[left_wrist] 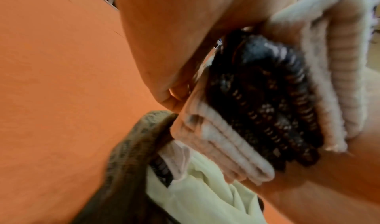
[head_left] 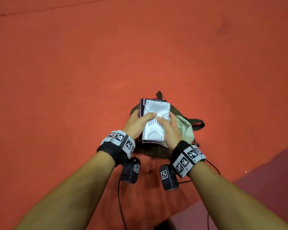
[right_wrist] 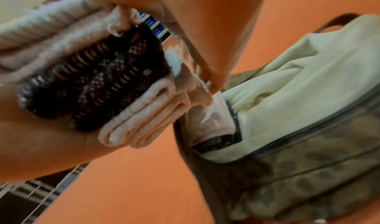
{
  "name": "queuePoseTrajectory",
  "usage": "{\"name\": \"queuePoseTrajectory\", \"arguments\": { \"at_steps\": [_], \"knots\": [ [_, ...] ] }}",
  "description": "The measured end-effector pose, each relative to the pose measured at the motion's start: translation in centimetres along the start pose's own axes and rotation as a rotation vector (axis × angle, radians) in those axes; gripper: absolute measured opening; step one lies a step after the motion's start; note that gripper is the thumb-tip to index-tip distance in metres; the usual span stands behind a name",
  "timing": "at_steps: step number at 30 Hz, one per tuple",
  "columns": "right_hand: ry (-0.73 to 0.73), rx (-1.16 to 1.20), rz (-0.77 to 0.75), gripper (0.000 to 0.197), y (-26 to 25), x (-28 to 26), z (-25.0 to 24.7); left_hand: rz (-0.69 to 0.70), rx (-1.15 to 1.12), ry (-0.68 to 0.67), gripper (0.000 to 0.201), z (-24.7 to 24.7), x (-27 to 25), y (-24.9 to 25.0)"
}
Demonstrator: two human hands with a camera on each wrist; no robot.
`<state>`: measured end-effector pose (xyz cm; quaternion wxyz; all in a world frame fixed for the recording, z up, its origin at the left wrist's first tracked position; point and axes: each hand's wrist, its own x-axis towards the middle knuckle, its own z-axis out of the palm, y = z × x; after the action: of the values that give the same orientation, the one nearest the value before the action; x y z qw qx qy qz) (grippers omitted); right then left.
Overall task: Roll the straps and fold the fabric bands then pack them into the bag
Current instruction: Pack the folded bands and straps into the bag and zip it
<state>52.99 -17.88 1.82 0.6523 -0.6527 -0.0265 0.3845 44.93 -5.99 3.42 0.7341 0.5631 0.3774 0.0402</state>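
Fabric bands (head_left: pixel 154 121): folded stack, white over dark, clamped between left hand (head_left: pixel 136 124) and right hand (head_left: pixel 170 130), thumbs on top, held above open bag (head_left: pixel 187 130). Step: packing. Next: lower stack into the mouth. Bag interior mostly hidden; rolled straps not identifiable; wrist views blurred

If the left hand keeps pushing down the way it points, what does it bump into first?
Most likely the open bag right under it. The left hand holds the folded bands just above the bag's pale lining; the gap is hard to judge.
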Motion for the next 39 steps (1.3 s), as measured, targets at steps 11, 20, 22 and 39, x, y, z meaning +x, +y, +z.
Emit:
{"name": "queuePoseTrajectory", "arguments": {
  "at_steps": [11,20,22,39],
  "knots": [
    [0.293,-0.247,0.212,0.068,4.6,6.8,-6.6,-0.155,0.659,0.644,0.062,2.4,2.5,-6.5],
    [0.229,-0.27,0.254,0.041,4.6,9.5,-3.7,-0.363,0.53,0.547,0.035,1.0,2.6,-10.7],
    [0.214,-0.376,0.244,0.05,5.1,9.4,-3.7,-0.272,0.464,0.545,0.031,0.6,2.5,-9.7],
    [0.168,-1.448,-0.313,0.094,2.3,8.1,-1.5,-0.243,0.482,0.535,0.033,0.0,0.2,-8.9]
  ]
}}
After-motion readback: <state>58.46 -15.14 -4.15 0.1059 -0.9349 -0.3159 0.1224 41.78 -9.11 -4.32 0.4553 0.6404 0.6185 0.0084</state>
